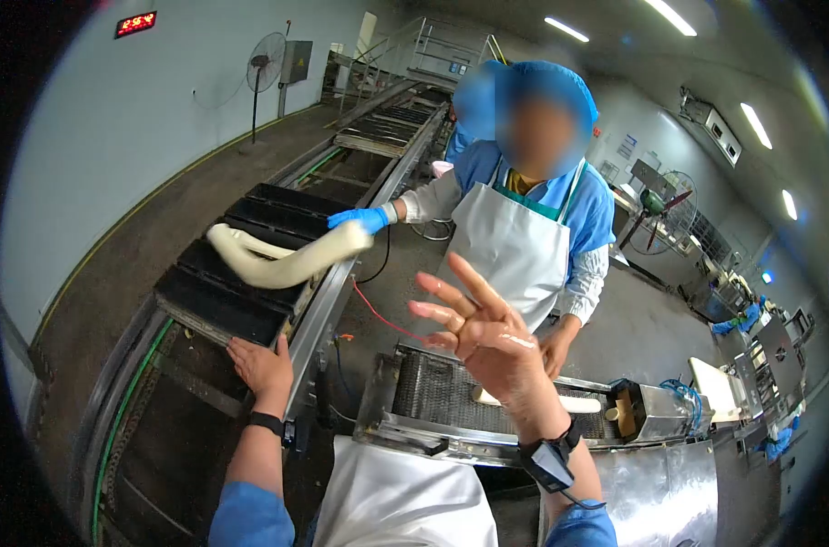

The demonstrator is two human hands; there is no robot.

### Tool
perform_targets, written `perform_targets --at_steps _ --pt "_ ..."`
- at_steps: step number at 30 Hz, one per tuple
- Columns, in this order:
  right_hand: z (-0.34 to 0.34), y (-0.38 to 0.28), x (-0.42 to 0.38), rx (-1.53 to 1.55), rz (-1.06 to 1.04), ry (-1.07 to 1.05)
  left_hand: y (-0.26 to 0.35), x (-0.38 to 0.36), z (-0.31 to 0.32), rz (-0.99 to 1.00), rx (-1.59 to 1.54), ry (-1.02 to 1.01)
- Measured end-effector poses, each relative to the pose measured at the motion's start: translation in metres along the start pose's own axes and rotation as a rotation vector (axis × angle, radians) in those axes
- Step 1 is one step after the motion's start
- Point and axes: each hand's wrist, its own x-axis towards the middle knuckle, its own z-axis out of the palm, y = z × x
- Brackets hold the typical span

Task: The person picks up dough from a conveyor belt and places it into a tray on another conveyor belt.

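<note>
My left hand [261,366] rests with fingers spread against the near end of a set of black pans [216,294] on the long conveyor. My right hand [489,330], wet and shiny, is raised with its fingers apart and nothing in it. Over the pans is a long, pale rope of dough [291,264], bent and blurred by motion. Its right end overlaps a co-worker's blue-gloved hand [360,219]. Below my right hand, another dough strip [578,404] lies on a mesh belt [432,392], partly hidden by my forearm.
A co-worker in a white apron [505,242] stands across the mesh belt, a bare hand [557,346] near it. The long conveyor's metal rail [328,310] runs away from me on the left. A standing fan [267,64] is by the wall, another fan [656,205] at right.
</note>
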Motion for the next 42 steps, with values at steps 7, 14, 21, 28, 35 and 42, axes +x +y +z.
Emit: perform_targets --at_steps 7,14,21,28,35,42 --pt "-0.141 0.087 -0.071 -0.593 0.274 0.388 -0.007 0.009 0.006 0.026 -0.021 0.016" --pt "-0.26 0.114 -0.229 -1.808 0.063 0.722 -0.002 0.002 0.006 0.138 0.004 0.018" --pt "-0.328 0.105 -0.301 -1.866 0.58 1.273 0.007 -0.007 0.0 0.155 0.025 0.022" --pt "-0.364 0.087 -0.305 -2.022 0.466 1.315 0.01 -0.018 0.008 0.156 0.04 0.034" --pt "-0.371 0.073 -0.283 -2.166 0.72 0.941 0.016 -0.031 0.006 0.114 0.029 0.032" --pt "-0.361 0.036 -0.283 -2.278 0.824 0.614 0.02 -0.029 -0.009 0.092 -0.04 0.001"
